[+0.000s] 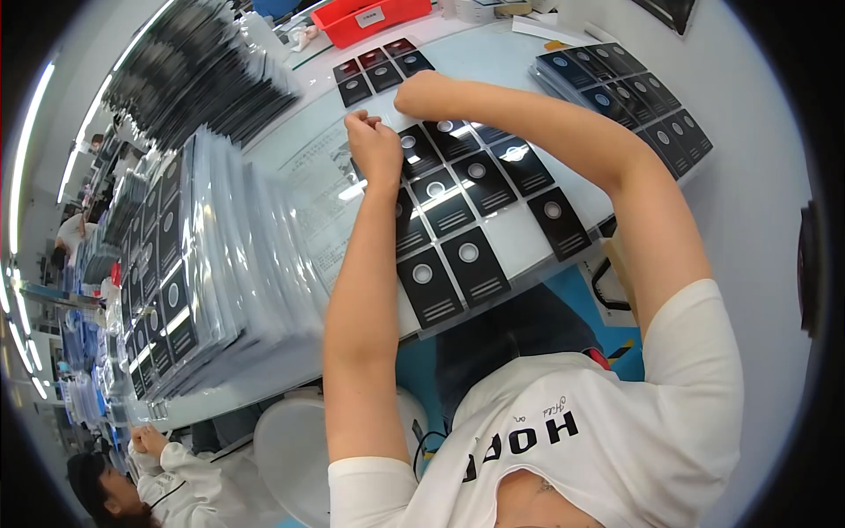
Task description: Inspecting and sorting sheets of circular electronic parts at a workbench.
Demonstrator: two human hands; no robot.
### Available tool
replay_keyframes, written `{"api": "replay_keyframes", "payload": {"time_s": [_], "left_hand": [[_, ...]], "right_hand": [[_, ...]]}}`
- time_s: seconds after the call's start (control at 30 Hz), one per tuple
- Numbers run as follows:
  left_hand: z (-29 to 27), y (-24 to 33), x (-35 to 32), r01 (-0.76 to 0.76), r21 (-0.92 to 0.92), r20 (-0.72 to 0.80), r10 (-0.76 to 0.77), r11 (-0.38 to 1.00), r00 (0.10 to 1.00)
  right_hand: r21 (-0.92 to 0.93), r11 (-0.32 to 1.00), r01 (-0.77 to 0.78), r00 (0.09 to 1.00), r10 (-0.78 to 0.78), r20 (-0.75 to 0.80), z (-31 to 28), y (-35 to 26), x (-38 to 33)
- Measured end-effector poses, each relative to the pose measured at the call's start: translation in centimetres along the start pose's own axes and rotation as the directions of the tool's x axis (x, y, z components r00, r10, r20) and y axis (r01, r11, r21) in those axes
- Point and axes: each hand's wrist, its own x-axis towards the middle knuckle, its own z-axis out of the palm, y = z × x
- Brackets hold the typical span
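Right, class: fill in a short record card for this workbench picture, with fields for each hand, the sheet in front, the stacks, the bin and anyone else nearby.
Left hand: left hand closed, fingertips pinched at the far edge of the sheet of black squares.
Right hand: right hand curled into a fist, resting at the sheet's far edge.
Sheet: clear, black squares in rows, each with a round silver ring.
Stacks: tall stack of sheets on the left; smaller stack far right.
Bin: red tray at the back.
Others: co-worker lower left, in white.
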Motion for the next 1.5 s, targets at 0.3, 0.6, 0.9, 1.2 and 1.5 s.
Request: {"api": "replay_keyframes", "payload": {"time_s": [0.3, 0.6, 0.9, 1.2, 1.5], "left_hand": [[0.4, 3.8, 1.8, 0.548, -0.241, 0.548, -0.354, 0.801, 0.758], [2.2, 5.1, 3.8, 0.813, -0.261, 0.734, -0.441, 0.520, 0.517], [6.1, 6.0, 5.8, 0.887, -0.395, 0.752, -0.470, 0.239, 0.461], [10.7, -1.3, 8.4, 0.794, -0.602, 0.611, -0.593, 0.083, 0.525], [13.6, 0.2, 10.6, 0.755, -0.605, 0.532, -0.576, 0.255, 0.621]], "right_hand": [[0.068, 0.997, -0.031, 0.989, 0.041, -0.142, 1.3, 4.0, 0.3], [0.293, 0.955, -0.049, 0.998, 0.058, -0.024, 0.3, 4.4, -1.2], [0.578, 0.808, -0.115, 0.969, 0.219, -0.114, 1.5, 10.2, -1.2], [0.729, 0.684, 0.043, 0.994, -0.105, 0.040, 4.5, 14.1, -0.3], [0.699, 0.706, -0.114, 0.993, 0.082, 0.080, 5.0, 16.1, 0.6]]}}
